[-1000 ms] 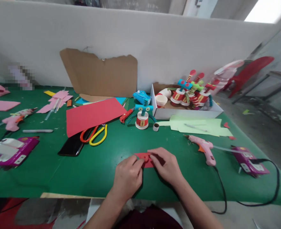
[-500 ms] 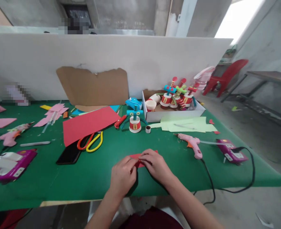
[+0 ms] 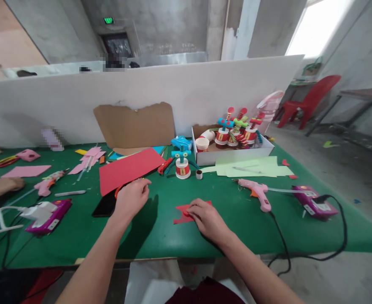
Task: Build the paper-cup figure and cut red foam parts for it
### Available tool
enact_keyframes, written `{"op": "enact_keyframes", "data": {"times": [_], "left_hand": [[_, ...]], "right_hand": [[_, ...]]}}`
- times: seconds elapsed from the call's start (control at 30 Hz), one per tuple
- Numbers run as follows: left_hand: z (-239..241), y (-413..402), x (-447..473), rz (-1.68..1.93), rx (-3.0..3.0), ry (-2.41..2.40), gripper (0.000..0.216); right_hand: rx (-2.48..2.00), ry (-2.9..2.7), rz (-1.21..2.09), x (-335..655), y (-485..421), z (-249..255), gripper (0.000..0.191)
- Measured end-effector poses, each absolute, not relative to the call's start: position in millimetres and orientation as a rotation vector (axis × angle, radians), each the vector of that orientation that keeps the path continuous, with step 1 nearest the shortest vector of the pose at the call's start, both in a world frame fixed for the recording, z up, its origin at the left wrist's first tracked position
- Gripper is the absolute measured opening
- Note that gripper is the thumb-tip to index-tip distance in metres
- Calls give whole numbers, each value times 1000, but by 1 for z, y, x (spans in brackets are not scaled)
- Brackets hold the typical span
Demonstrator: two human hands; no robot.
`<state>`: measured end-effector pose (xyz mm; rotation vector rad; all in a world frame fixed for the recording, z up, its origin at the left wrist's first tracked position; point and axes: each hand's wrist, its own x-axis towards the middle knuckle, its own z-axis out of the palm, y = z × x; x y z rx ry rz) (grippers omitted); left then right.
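My right hand point(image 3: 206, 217) pinches a small red piece of paper point(image 3: 181, 216) against the green table, and part of the paper curls up at the fingertips. The paper's left end shows a notched edge. My left hand point(image 3: 133, 195) is curled over the handles of the scissors point(image 3: 118, 191). It hides most of the yellow handle, and the red one peeks out at its left. The blades lie out of sight under a large red sheet point(image 3: 130, 169). Beside that wrist is a black phone point(image 3: 103, 206).
A cup robot figure point(image 3: 182, 168) and a small cup point(image 3: 199, 174) stand ahead. Behind them is a white box point(image 3: 233, 156) of similar figures. At right lie green paper point(image 3: 249, 166), a pink glue gun point(image 3: 255, 192) and a corded purple power strip point(image 3: 314, 200). Another person's hand point(image 3: 12, 184) rests far left.
My left hand has let go of the small red paper and moved left onto the scissors. My right hand stays on the paper. Another person's hand has appeared at the left edge.
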<state>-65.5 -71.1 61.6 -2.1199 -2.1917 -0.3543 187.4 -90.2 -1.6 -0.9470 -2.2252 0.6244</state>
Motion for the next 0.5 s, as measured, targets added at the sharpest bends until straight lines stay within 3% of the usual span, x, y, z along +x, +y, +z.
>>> {"op": "enact_keyframes", "data": {"times": [0.23,0.5], "left_hand": [[63,-55,7,-402,-2675,-1728,36],[61,29,147,-3,-2961,-1328,34]], "right_hand": [[-953,-2252,558,185,-90,-11,23],[-982,-2244,571,185,-87,-22,22]]}}
